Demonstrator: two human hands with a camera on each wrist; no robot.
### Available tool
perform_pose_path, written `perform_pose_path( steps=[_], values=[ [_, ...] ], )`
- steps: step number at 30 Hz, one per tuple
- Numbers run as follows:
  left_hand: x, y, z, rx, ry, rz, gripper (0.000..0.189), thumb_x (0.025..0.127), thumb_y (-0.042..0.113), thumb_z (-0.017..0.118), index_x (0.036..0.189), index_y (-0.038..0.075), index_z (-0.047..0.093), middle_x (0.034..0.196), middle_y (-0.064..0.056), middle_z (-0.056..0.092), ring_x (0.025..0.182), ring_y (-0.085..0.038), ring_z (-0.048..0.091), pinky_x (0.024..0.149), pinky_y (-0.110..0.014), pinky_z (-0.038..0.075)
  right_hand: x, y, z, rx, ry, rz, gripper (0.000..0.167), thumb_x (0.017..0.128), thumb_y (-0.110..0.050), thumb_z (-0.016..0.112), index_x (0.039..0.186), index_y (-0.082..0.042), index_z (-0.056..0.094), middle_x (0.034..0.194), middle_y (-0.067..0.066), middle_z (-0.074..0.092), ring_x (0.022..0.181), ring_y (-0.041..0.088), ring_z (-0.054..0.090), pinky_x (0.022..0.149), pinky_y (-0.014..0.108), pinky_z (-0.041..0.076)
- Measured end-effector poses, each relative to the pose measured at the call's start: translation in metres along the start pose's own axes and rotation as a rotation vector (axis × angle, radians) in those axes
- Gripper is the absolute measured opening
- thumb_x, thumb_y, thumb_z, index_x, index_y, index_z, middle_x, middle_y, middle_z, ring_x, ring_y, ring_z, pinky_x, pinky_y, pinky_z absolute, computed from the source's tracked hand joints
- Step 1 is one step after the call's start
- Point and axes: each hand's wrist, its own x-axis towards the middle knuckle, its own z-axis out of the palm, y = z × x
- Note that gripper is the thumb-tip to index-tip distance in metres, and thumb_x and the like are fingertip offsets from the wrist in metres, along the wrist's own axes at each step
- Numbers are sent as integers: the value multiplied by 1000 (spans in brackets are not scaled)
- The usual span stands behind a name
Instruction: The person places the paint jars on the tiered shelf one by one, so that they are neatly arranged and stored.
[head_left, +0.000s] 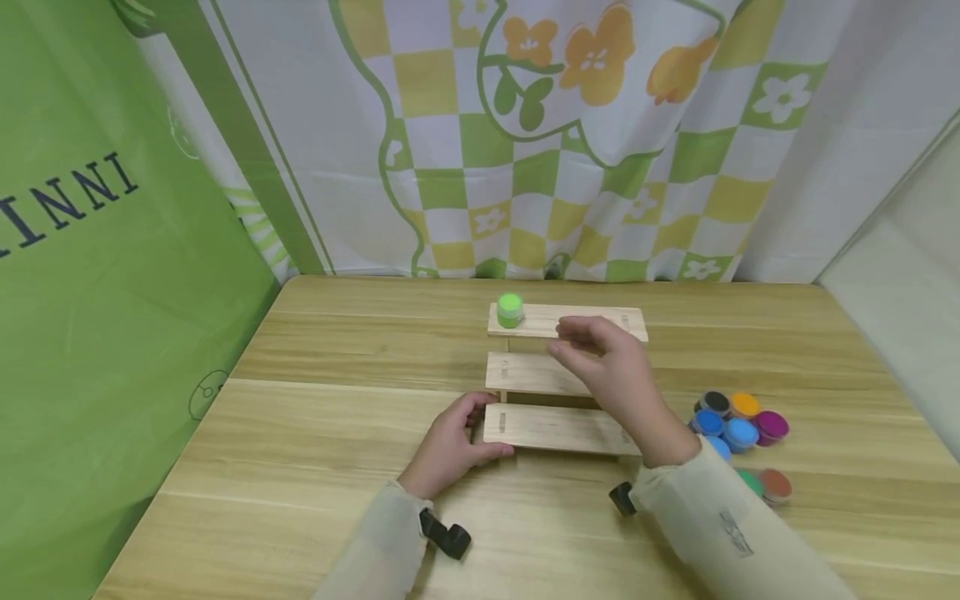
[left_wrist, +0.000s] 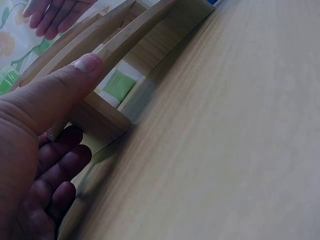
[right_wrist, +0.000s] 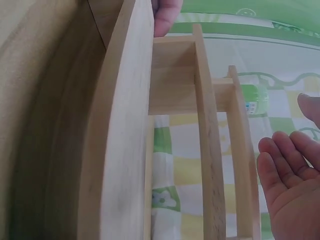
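Note:
A three-step wooden stand (head_left: 558,427) sits on the table in the head view. My left hand (head_left: 455,443) grips the left end of its lowest step, thumb at the front edge; in the left wrist view the thumb (left_wrist: 55,92) presses the board while the other fingers curl below it. A small jar with a bright green lid (head_left: 510,311) stands at the left end of the top step. My right hand (head_left: 617,371) is held above the stand's right part with nothing in it, its fingers loosely bent and apart from the thumb.
Right of the stand, several small paint jars cluster on the table, among them black (head_left: 716,403), orange (head_left: 744,405), purple (head_left: 771,427) and blue (head_left: 741,433) ones. Nearer, a brown-red jar (head_left: 776,485) and a green jar (head_left: 750,481) sit partly behind the right sleeve. A patterned curtain (head_left: 555,167) hangs behind.

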Motion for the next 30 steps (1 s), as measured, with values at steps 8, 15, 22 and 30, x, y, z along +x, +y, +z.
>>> perform_pose_path(
  steps=[8,15,22,30],
  values=[
    [0,-1,1,-7,-2,-2,71,74,38,89,134,18,57,122,5,63,102,-13,59,91,-38,47,-17,1,-10,-16,34,-28,34,92,-15,75,121,-1,67,118,12,70,110,27,65,95,41,51],
    [-4,-1,2,-7,2,-11,72,73,38,90,134,18,57,122,4,64,103,-14,60,92,-39,47,-37,0,-21,-46,43,7,34,94,-22,73,123,-5,68,122,9,69,113,28,62,96,50,48],
    [-3,0,1,4,4,-12,72,73,38,90,134,18,57,123,4,63,103,-15,59,91,-39,47,-53,3,-33,-112,98,-36,30,92,-20,75,120,-10,70,117,3,72,109,19,64,90,14,44],
    [-2,4,1,4,5,-4,71,74,35,90,134,18,57,121,5,64,102,-14,58,92,-39,46,-67,4,-44,-107,145,-61,32,88,-15,79,119,-10,71,114,3,73,105,-8,56,96,13,40]
  ],
)
